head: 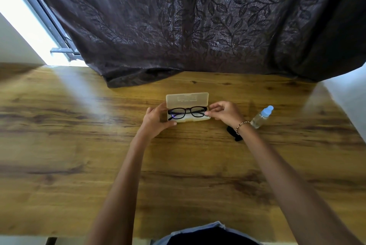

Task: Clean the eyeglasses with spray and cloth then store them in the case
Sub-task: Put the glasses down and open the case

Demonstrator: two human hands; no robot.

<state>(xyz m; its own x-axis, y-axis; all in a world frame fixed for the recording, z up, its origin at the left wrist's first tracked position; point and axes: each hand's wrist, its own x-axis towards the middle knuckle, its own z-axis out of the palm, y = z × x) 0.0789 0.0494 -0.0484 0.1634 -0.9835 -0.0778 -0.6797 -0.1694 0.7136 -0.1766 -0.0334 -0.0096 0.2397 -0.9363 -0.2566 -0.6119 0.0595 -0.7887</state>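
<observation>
Partly, the right wrist hid a dark cloth (234, 136) on the tabletop (79, 136). The left hand (156, 119) had its grip closed on the open case (187, 100). The right hand (224, 111) pinched the eyeglasses (187, 112) inside it.

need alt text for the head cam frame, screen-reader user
Two bare hands, left hand and right hand, hold black eyeglasses in an open translucent case on a wooden table. A clear spray bottle with a blue cap and a dark cloth lie to the right; a dark leaf-patterned curtain hangs behind.

text: none legible | case lid (187, 100): embossed marking, too blurred to read
</observation>
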